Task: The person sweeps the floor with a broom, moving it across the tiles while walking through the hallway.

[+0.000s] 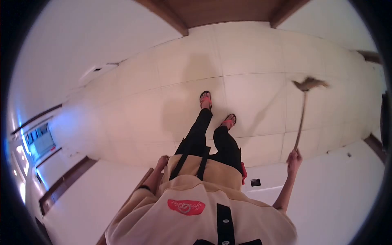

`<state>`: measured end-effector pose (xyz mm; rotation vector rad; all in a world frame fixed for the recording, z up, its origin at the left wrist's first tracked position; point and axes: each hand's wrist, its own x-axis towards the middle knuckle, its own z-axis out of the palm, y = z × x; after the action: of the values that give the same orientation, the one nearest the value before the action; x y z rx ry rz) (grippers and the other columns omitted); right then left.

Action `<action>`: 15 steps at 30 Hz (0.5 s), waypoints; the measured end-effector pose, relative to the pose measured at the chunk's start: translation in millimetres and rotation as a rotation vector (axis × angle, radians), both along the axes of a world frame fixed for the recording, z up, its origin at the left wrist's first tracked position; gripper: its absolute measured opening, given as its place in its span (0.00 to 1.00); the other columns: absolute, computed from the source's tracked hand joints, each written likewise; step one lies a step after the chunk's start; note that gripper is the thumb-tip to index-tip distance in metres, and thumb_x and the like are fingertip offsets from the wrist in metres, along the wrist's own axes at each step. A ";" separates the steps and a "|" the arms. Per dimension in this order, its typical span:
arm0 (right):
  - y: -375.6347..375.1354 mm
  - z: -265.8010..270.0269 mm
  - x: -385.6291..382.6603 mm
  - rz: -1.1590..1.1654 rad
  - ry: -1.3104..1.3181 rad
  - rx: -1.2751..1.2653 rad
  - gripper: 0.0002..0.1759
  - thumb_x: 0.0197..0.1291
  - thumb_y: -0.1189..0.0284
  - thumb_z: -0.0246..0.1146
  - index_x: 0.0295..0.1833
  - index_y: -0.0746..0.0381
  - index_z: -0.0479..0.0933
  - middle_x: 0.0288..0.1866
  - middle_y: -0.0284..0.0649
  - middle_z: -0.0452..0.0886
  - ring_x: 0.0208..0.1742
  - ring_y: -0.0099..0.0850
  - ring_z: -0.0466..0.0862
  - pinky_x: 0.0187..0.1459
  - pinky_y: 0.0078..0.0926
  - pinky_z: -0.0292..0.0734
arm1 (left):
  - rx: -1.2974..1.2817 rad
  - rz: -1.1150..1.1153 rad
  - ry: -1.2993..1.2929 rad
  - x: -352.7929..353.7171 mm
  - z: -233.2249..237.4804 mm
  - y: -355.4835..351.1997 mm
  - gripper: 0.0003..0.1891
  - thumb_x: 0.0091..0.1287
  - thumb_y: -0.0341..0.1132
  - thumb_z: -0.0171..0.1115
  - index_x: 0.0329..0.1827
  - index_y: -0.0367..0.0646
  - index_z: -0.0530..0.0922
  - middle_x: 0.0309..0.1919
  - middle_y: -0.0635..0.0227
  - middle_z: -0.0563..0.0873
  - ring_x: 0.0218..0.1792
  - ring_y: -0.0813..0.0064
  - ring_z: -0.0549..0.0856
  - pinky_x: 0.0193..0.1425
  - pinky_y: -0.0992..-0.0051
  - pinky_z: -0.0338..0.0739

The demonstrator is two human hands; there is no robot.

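Observation:
On the right of the head view, my right hand (295, 160) is closed round the lower end of a long thin stick (301, 122). At its far end is a brownish, ragged head (310, 84), slightly blurred, over the pale tiled floor. My left hand (163, 161) is near my waist at the left, with its fingers curled; what it holds, if anything, is too small to make out. A brown wooden edge or pole (136, 188) runs beside my left forearm.
Pale floor tiles (245, 94) spread around my sandalled feet (206, 99). A brown wooden door (228, 11) stands ahead between white walls. Further doorways lie at the left and right, with a blue-lit opening (41, 141) at far left. A dark wall socket (255, 182) is near my right side.

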<state>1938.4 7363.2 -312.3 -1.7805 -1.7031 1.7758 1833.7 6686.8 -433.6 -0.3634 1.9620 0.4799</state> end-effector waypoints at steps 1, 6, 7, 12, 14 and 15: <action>-16.0 14.0 -0.8 0.089 -0.027 -0.108 0.08 0.52 0.74 0.54 0.39 0.65 0.69 0.15 0.27 0.63 0.12 0.14 0.61 0.10 0.13 0.55 | -0.054 -0.153 -0.009 -28.3 21.5 31.5 0.18 0.55 0.46 0.51 0.34 0.38 0.77 0.32 0.52 0.79 0.34 0.57 0.80 0.39 0.66 0.72; -88.6 13.5 -90.9 0.804 -0.190 -0.471 0.20 0.50 0.76 0.55 0.52 0.62 0.69 0.15 0.27 0.64 0.13 0.15 0.62 0.13 0.14 0.59 | 0.016 0.135 0.026 -75.8 21.2 49.2 0.18 0.55 0.47 0.52 0.33 0.38 0.77 0.27 0.59 0.81 0.27 0.67 0.81 0.33 0.71 0.75; -109.2 -7.8 -123.4 1.018 -0.169 -0.412 0.20 0.49 0.76 0.55 0.52 0.61 0.70 0.15 0.27 0.64 0.13 0.15 0.63 0.14 0.14 0.59 | 0.016 0.184 0.004 -83.0 27.1 48.4 0.18 0.56 0.46 0.52 0.33 0.38 0.76 0.26 0.60 0.81 0.26 0.70 0.80 0.30 0.73 0.74; -279.7 -192.7 -238.4 1.449 0.383 -0.019 0.15 0.45 0.67 0.56 0.39 0.63 0.74 0.19 0.47 0.72 0.18 0.34 0.72 0.25 0.30 0.67 | 0.005 0.391 -0.076 -94.2 47.5 28.5 0.16 0.57 0.45 0.52 0.31 0.38 0.74 0.23 0.66 0.80 0.23 0.79 0.79 0.21 0.79 0.73; -325.0 -248.9 -285.8 1.581 0.080 -0.275 0.11 0.43 0.70 0.57 0.33 0.64 0.74 0.19 0.44 0.73 0.19 0.33 0.73 0.24 0.29 0.68 | -0.051 0.429 -0.110 -93.2 46.8 9.3 0.16 0.58 0.46 0.51 0.32 0.39 0.74 0.23 0.67 0.79 0.23 0.79 0.78 0.20 0.79 0.73; -335.3 -295.9 -296.9 1.562 0.129 -0.118 0.10 0.43 0.71 0.57 0.32 0.64 0.74 0.18 0.42 0.73 0.17 0.32 0.72 0.21 0.29 0.68 | -0.059 0.450 -0.107 -89.3 44.3 -6.2 0.16 0.58 0.45 0.50 0.32 0.39 0.74 0.24 0.67 0.79 0.24 0.79 0.78 0.22 0.79 0.73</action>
<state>1641.5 7027.9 -608.3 0.0461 -3.2531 2.1586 1744.3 6680.6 -389.3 -0.8599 1.7909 0.6733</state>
